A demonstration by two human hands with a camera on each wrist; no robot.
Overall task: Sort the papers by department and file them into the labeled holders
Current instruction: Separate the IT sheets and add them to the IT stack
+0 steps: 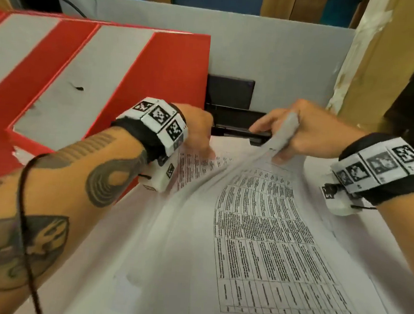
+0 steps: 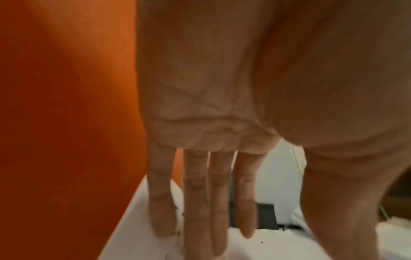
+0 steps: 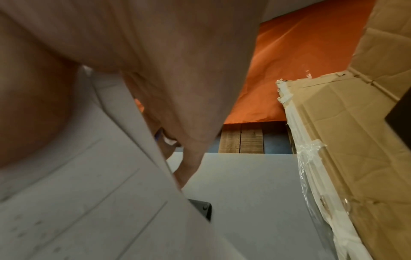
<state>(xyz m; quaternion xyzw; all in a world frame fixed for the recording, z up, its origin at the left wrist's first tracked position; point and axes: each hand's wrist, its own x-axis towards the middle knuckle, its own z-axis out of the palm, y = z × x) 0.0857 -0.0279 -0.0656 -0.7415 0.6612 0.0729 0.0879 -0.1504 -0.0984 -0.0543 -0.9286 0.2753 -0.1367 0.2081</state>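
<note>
A printed sheet with a table (image 1: 256, 235) lies over a stack of papers on the desk. My right hand (image 1: 302, 132) grips its bunched far edge and lifts it, so the sheet slopes up to the fingers. In the right wrist view the same sheet (image 3: 89, 193) runs under my right hand (image 3: 177, 79). My left hand (image 1: 200, 136) rests with straight fingers on the text page underneath (image 1: 195, 163). In the left wrist view those fingers (image 2: 220, 193) lie flat on white paper (image 2: 266, 246). Red holders (image 1: 138, 77) stand at the left, right beside the left hand; no labels show.
A black device (image 1: 230, 94) with a black bar (image 1: 240, 133) sits just behind both hands. A grey board (image 1: 271, 50) closes off the back. A taped cardboard box (image 1: 394, 60) stands at the right. The red holder wall (image 2: 66, 105) is close to my left hand.
</note>
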